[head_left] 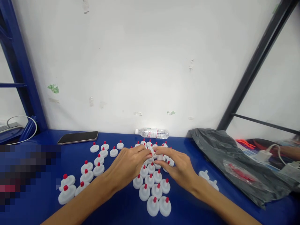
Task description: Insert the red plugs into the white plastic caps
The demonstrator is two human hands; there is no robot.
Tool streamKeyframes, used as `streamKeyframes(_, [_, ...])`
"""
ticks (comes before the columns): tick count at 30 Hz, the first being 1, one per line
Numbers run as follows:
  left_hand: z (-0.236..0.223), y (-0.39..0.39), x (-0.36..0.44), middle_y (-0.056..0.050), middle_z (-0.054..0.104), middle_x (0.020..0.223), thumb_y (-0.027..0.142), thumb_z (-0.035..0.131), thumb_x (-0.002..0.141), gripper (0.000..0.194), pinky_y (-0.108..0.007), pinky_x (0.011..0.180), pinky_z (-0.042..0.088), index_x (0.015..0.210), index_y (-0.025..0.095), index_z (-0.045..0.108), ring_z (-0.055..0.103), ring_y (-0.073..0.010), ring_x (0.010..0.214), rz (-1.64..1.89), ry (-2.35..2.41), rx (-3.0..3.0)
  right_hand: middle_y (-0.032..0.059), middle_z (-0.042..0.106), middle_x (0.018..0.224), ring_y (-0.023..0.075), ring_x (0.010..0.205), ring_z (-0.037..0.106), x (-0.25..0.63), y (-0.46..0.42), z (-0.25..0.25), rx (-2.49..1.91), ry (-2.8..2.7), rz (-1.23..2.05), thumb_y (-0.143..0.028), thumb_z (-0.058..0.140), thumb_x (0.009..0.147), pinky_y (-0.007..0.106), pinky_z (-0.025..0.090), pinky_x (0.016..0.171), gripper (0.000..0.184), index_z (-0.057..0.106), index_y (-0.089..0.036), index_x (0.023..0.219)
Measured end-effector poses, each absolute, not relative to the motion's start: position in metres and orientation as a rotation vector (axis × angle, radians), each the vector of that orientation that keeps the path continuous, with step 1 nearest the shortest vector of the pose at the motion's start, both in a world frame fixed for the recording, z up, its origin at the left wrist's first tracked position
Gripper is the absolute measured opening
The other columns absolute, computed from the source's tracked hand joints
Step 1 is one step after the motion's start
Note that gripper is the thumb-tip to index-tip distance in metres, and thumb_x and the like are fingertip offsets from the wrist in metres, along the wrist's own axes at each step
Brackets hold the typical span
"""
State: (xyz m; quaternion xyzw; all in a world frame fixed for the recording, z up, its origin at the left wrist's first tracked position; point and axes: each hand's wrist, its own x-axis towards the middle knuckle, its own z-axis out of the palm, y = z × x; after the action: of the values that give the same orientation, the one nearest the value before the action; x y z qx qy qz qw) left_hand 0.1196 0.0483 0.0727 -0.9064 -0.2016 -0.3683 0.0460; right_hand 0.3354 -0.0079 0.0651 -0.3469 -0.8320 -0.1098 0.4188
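Observation:
My left hand (134,160) is over the middle group of round white caps, its fingers closed in a pinch at a small red tip (150,153). Facing it, my right hand (177,164) curls its thumb and fingers around a white cap piece (160,157); the fingers hide part of it. Below and around both hands stand several white caps with red tips (158,190). More of them (86,175) stand in a loose cluster left of my left forearm. Two white caps without red tips (204,175) lie right of my right wrist.
A phone (78,137) lies at the back left. A clear plastic bottle (153,133) rests on its side against the wall. To the right are a grey plastic bag (225,162), a clear packet of red pieces (243,173) and a white charger with cable (263,155).

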Motion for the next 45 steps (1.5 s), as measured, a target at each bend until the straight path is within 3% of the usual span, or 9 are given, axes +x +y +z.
streamKeyframes(6, [0.071, 0.042, 0.121, -0.001, 0.062, 0.072, 0.008, 0.041, 0.096, 0.028, -0.027, 0.046, 0.032, 0.087, 0.014, 0.068, 0.054, -0.0134, 0.056, -1.201, -0.532, -2.69, 0.0045, 0.075, 0.117, 0.0164, 0.109, 0.071, 0.333, -0.01, 0.064, -0.769, -2.05, -0.366, -0.014, 0.069, 0.092, 0.028, 0.057, 0.096, 0.02, 0.062, -0.022, 0.109])
streamKeyframes(10, [0.075, 0.036, 0.121, 0.001, 0.057, 0.068, 0.0, 0.039, 0.088, 0.03, -0.027, 0.045, 0.028, 0.081, 0.015, 0.064, 0.042, -0.0108, 0.051, -1.243, -0.481, -2.717, 0.0086, 0.077, 0.113, 0.0185, 0.111, 0.071, 0.33, -0.018, 0.067, -0.658, -2.084, -0.613, -0.005, 0.068, 0.089, 0.031, 0.058, 0.096, 0.03, 0.063, -0.016, 0.117])
streamKeyframes(15, [0.084, 0.034, 0.12, 0.002, 0.055, 0.066, 0.005, 0.04, 0.093, 0.029, -0.025, 0.051, 0.032, 0.08, 0.015, 0.064, 0.046, -0.0105, 0.055, -1.312, -0.495, -2.832, 0.0114, 0.075, 0.117, 0.0191, 0.116, 0.068, 0.327, -0.024, 0.073, -0.644, -2.075, -0.76, -0.004, 0.067, 0.089, 0.032, 0.057, 0.101, 0.039, 0.062, -0.011, 0.126])
streamKeyframes(22, [0.103, 0.05, 0.106, -0.001, 0.072, 0.084, 0.028, 0.044, 0.103, 0.029, -0.026, 0.062, 0.036, 0.096, 0.021, 0.072, 0.061, -0.0136, 0.069, -0.99, -0.759, -2.874, 0.007, 0.071, 0.123, 0.0164, 0.114, 0.066, 0.338, -0.01, 0.082, -0.957, -2.005, -0.516, -0.014, 0.06, 0.096, 0.029, 0.053, 0.1, 0.029, 0.063, -0.019, 0.125])
streamKeyframes(30, [0.118, 0.075, 0.078, -0.002, 0.064, 0.053, 0.033, 0.051, 0.091, 0.038, -0.03, 0.052, 0.029, 0.058, 0.021, 0.066, 0.057, -0.0172, 0.052, -0.302, -1.3, -2.873, 0.0019, 0.076, 0.092, 0.0204, 0.079, 0.069, 0.392, 0.017, 0.098, -1.695, -1.818, -0.346, -0.038, 0.06, 0.093, 0.031, 0.05, 0.072, 0.019, 0.071, -0.023, 0.094])
streamKeyframes(33, [0.118, 0.081, 0.068, -0.003, 0.068, 0.052, 0.034, 0.055, 0.086, 0.038, -0.028, 0.053, 0.037, 0.05, 0.021, 0.06, 0.062, -0.0176, 0.052, -0.061, -1.522, -2.977, 0.0055, 0.074, 0.098, 0.0242, 0.092, 0.067, 0.406, 0.024, 0.099, -1.809, -1.796, -0.348, -0.038, 0.059, 0.091, 0.033, 0.047, 0.079, 0.02, 0.071, -0.022, 0.092])
streamKeyframes(36, [0.114, 0.087, 0.058, -0.002, 0.072, 0.057, 0.039, 0.06, 0.081, 0.027, -0.027, 0.053, 0.042, 0.061, 0.023, 0.068, 0.068, -0.0196, 0.058, 0.069, -1.626, -3.054, 0.0102, 0.07, 0.103, 0.0285, 0.103, 0.063, 0.416, 0.028, 0.097, -1.934, -1.784, -0.346, -0.038, 0.059, 0.09, 0.035, 0.044, 0.082, 0.022, 0.073, -0.021, 0.092])
streamKeyframes(41, [0.112, 0.086, 0.051, 0.0, 0.076, 0.07, 0.031, 0.071, 0.067, 0.015, -0.024, 0.049, 0.041, 0.08, 0.025, 0.074, 0.07, -0.0194, 0.065, 0.18, -1.661, -3.145, 0.0056, 0.072, 0.082, 0.0221, 0.073, 0.066, 0.426, 0.033, 0.09, -2.116, -1.798, -0.217, -0.034, 0.062, 0.088, 0.03, 0.038, 0.062, 0.017, 0.073, -0.021, 0.09])
streamKeyframes(45, [0.111, 0.084, 0.053, 0.001, 0.075, 0.07, 0.02, 0.068, 0.063, 0.015, -0.023, 0.05, 0.041, 0.077, 0.022, 0.074, 0.069, -0.0178, 0.065, 0.262, -1.689, -3.188, 0.0037, 0.075, 0.079, 0.022, 0.074, 0.069, 0.423, 0.036, 0.082, -2.166, -1.859, -0.076, -0.03, 0.066, 0.085, 0.028, 0.038, 0.06, 0.011, 0.074, -0.022, 0.086])
